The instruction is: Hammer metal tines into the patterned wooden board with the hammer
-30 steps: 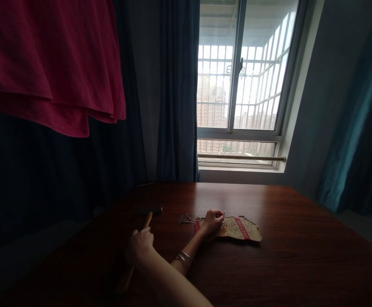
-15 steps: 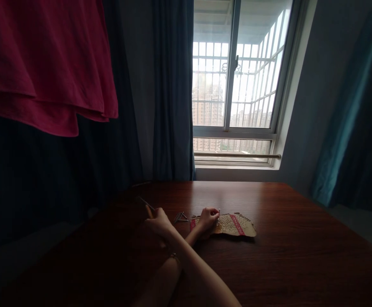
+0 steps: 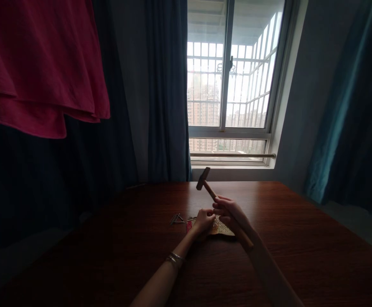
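Observation:
My right hand is wrapped round the wooden handle of a hammer, raised above the table with its dark head up and to the left. My left hand rests on a flat tan piece with dark speckles and a red band. Its fingertips are pinched together on a nail, which is mostly hidden now. The right hand and forearm cover the right part of the tan piece. Several loose nails lie in a small pile left of it.
The dark red-brown wooden table runs up to the wall under a barred window. A pink cloth hangs at the upper left. Blue curtains hang beside the window.
My right hand has swung with the hammer from the left, where it crossed over my left arm, to the right and up. My left hand stays at the tan piece. The view shifted slightly.

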A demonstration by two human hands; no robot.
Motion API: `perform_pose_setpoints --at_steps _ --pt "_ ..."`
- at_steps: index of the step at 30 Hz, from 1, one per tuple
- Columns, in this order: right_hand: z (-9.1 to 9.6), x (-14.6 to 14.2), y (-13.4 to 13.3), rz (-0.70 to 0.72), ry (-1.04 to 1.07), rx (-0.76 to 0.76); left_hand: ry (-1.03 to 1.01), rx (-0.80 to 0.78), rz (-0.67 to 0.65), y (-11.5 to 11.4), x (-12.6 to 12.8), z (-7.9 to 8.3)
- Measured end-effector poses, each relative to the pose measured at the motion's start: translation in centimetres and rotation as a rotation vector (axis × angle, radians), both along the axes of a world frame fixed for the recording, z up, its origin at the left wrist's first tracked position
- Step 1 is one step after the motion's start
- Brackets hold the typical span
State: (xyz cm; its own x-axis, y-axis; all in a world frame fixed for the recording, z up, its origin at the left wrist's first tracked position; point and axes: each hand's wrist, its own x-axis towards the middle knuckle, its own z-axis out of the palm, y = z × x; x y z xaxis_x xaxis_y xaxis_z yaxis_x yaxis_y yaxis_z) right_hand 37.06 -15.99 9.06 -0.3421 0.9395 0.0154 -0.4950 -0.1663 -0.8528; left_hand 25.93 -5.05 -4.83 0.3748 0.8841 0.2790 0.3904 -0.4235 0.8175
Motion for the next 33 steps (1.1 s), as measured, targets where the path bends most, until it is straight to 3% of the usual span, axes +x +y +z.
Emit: perform_pose_setpoints --at_steps 4,8,23,33 --pt "-2.0 4.9 -0.4 -0.061 0.004 -0.055 0.002 0.099 -0.03 0.4 0.0 -0.7" --pt "-3.2 6.7 -1.4 -0.105 -0.072 -0.099 0.018 0.123 -0.027 0.8 0.0 -1.1" --pt "-5.0 6.2 -2.4 -0.093 -0.226 -0.139 0.011 0.138 -0.049 0.7 -0.2 -0.9" --pt "-5.0 5.5 -3.2 -0.128 -0.239 -0.112 0.004 0.147 -0.046 0.5 -0.3 -0.7"
